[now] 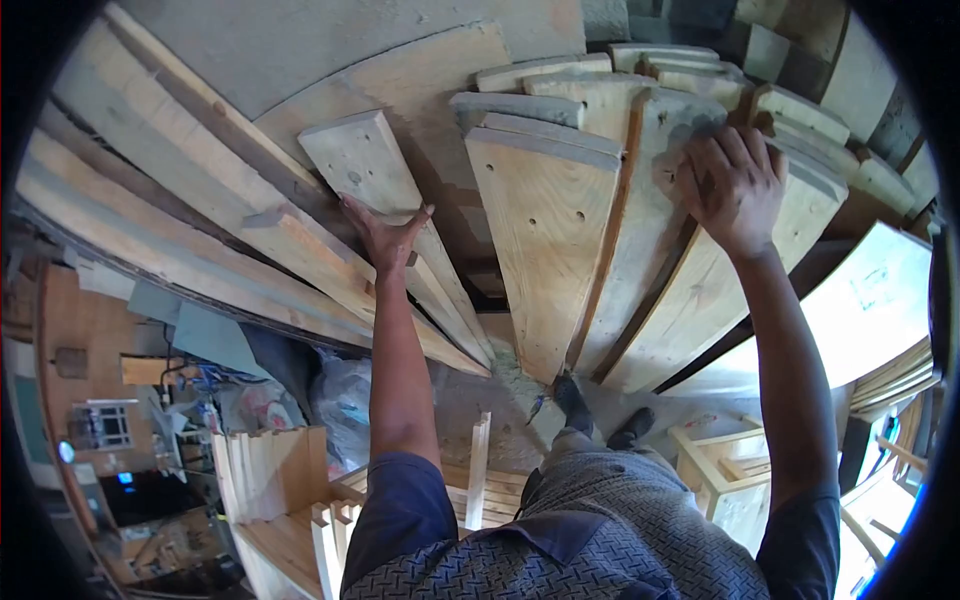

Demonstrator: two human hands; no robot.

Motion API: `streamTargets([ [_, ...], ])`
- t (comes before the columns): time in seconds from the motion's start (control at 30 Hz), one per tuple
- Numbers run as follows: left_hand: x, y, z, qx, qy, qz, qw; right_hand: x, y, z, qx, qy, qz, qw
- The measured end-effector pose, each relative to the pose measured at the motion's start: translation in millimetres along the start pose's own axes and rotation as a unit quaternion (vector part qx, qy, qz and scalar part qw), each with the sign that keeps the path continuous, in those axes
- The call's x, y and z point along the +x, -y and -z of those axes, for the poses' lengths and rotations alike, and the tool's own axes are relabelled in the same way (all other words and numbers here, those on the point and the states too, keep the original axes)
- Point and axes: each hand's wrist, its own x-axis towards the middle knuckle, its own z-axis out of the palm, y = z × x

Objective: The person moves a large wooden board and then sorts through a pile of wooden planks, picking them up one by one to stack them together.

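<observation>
pale yellow-tan boards [545, 250] with darker knots; grey concrete wall [300, 40]; navy shirt [560, 550] with a grey diamond weave; black shoes [600, 415].

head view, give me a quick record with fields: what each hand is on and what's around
left hand: flat against a narrow plank leaning on the wall
right hand: gripping the top edge of a leaning plank
between hands: wide board with holes
below: shoes on the floor, wooden frames
</observation>
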Motion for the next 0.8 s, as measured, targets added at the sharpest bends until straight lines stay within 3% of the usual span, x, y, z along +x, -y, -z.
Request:
streamTargets([
  [0.2, -6.7, -22.8, 9.9, -0.001, 0.021, 0.049, 0.999, -5.1, -4.4, -3.3, -0.013, 0.013, 0.003, 1.0],
  [0.3, -9.2, -21.2, 9.1, 0.006, 0.007, -0.005, 1.0, -2.8, -6.1, -2.2, 0.003, -0.014, 0.009, 1.0],
  [0.4, -8.7, -37.7, 20.8, -0.076, 0.001, -0.047, 0.996, -2.6, -4.9, -1.9, 0.004, -0.025, 0.015, 1.0],
  [0.5, -1.7, -71.2, 39.6, -0.072, 0.016, 0.007, 0.997, -3.2, -3.3, -2.4, 0.002, -0.024, 0.014, 1.0],
  [0.57, 0.4, -84.3, 42.9, -0.139, 0.035, 0.024, 0.989, -4.1, -3.3, -1.4, -0.003, 0.012, -0.003, 1.0],
  [0.7, -5.7, -74.9, 29.1, -0.098, 0.066, -0.019, 0.993, -3.6, -4.4, -0.8, -0.001, 0.011, -0.003, 1.0],
  [0.8, -17.3, -22.9, -2.6, -0.096, 0.06, -0.032, 0.993, 0.0, -3.5, 2.4, 0.004, -0.021, 0.007, 1.0],
])
